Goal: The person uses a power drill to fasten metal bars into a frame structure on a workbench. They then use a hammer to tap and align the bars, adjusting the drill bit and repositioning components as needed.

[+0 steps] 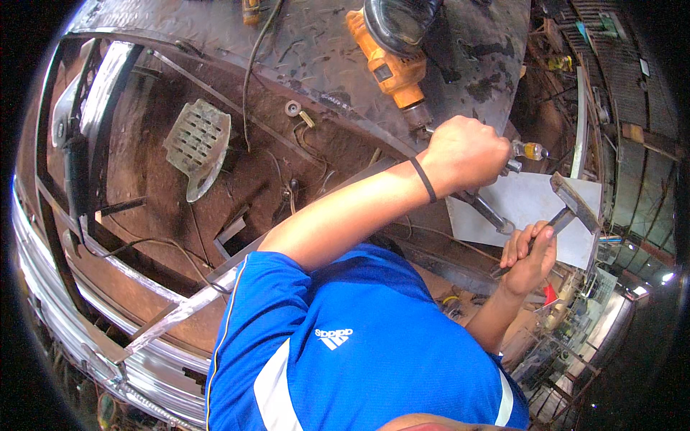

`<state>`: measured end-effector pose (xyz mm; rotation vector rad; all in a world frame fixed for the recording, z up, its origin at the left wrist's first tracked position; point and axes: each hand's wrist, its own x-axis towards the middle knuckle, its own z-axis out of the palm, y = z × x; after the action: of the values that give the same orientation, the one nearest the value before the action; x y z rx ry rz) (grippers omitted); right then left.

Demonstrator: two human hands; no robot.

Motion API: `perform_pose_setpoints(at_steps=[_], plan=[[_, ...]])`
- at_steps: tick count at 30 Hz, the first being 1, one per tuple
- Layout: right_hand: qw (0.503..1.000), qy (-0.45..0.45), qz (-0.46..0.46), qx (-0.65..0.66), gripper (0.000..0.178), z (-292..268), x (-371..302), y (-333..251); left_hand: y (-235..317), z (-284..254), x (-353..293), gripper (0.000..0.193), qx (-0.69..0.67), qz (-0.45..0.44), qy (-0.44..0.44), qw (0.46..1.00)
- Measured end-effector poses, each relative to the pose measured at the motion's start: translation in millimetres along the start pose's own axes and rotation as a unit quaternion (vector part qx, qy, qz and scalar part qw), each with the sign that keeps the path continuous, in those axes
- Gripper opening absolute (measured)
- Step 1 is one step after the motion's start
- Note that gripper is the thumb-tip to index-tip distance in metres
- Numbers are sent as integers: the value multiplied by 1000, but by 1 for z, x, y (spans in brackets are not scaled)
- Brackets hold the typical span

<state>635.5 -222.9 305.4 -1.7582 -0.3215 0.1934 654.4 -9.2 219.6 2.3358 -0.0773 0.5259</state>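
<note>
My left hand (471, 154) is a closed fist near the metal table's edge, beside the orange power drill (395, 75). A chrome rod-like tool (512, 166) sticks out past its knuckles; the rest is hidden in the fist. Below that wrist a wrench (492, 214) slants toward a pale flat sheet (467, 215); whether it joins the held tool I cannot tell. My right hand (530, 255) is wrapped round the handle of a hammer (575, 205), with its head up over the sheet. Beyond my left fist lies a screwdriver with a yellow handle (532, 151).
The dark metal table (302, 57) carries a black rounded object (402, 25) and a cable (255, 65). On the brown ground to the left are a slotted metal plate (198, 147) and a small disc (292, 108). A welded metal frame (172, 316) stands at lower left.
</note>
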Motion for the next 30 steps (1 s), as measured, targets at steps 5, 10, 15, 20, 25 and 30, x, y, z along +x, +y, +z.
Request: perform_pose_setpoints(at_steps=[5,10,15,20,25,30], plan=[[998,22,-19,63,36,4,2,5,1,-6,-3,14,-5,3,-23,1000],[994,-57,61,-74,39,-2,-8,20,-4,-4,-5,14,-13,-5,-14,1000],[1000,-13,-11,22,37,4,-3,9,-4,-4,-6,14,-9,-6,-6,1000],[997,-53,50,-7,38,2,-2,7,-3,-7,-11,13,-14,-9,2,1000],[995,-60,64,-44,36,11,1,7,-8,-4,-15,13,-22,-23,12,999],[996,-54,77,-4,35,23,-11,13,-14,2,-20,13,-29,-26,0,999]])
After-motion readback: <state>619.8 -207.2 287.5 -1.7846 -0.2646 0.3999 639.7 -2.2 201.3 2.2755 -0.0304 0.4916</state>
